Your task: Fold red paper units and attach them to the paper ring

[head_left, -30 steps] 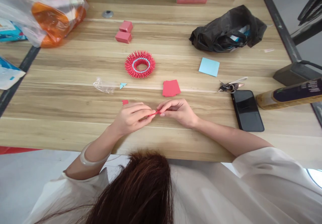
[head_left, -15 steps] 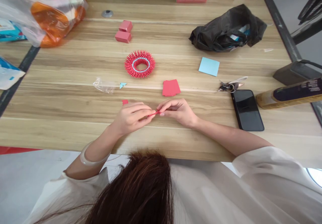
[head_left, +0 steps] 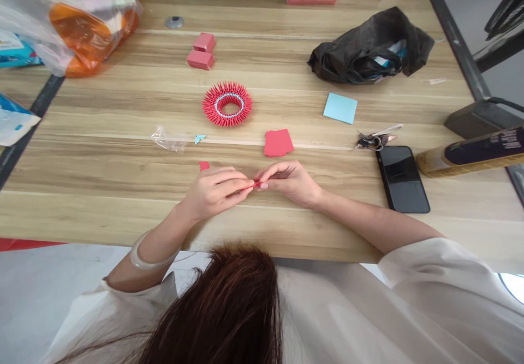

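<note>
My left hand [head_left: 215, 190] and my right hand [head_left: 289, 180] meet above the near part of the wooden table [head_left: 102, 173]. Both pinch one small strip of folded red paper [head_left: 252, 185] between fingertips. A small red paper piece [head_left: 203, 165] lies just beyond my left hand. A stack of red paper squares [head_left: 278, 142] lies just beyond my right hand. Farther back sits a spiky red paper ring with a light blue inner band [head_left: 227, 103].
A clear wrapper [head_left: 167, 139] and a tiny blue paper piece [head_left: 199, 138] lie to the left. Two pink blocks [head_left: 201, 51], a blue note pad [head_left: 340, 108], keys [head_left: 374, 140], a phone [head_left: 402, 178], a bottle [head_left: 470, 153], a black bag [head_left: 370, 47] and plastic bags [head_left: 69, 20] surround the middle.
</note>
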Demonstrator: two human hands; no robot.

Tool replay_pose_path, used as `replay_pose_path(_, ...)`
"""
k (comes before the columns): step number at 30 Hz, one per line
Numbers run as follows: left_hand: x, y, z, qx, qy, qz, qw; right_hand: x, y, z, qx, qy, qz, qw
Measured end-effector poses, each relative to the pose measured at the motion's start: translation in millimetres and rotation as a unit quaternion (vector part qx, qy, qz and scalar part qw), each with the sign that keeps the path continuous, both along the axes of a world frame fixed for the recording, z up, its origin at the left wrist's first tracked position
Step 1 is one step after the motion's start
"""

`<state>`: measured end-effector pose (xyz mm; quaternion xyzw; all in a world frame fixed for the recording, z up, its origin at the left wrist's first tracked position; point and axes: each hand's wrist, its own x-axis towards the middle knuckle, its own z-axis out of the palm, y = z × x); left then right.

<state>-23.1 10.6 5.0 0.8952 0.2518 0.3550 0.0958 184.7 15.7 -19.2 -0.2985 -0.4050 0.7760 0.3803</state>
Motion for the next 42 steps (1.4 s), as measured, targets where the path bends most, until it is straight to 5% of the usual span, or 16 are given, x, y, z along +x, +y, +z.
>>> replay_pose_path(8, -0.4, 0.9, 0.0, 0.009, -0.01, 0.002, 1.0, -0.3, 0.9, 4.1, -0.114, 0.037, 0.023, 0.992)
replay_pose_path(19, 0.0, 0.7, 3.7, 0.015, -0.005, -0.021, 1.0, -0.1, 0.1, 4.2, -0.145, 0.056, 0.03, 0.987)
replay_pose_path(31, 0.6, -0.4, 4.1, 0.014, 0.007, -0.011, 1.0, 0.2, 3.1, 0.2, -0.057, 0.031, 0.014, 0.998)
replay_pose_path(42, -1.2, -1.4, 0.4, 0.008, 0.001, -0.004, 1.0, -0.5, 1.6, 1.5, -0.065, 0.046, 0.018, 0.997)
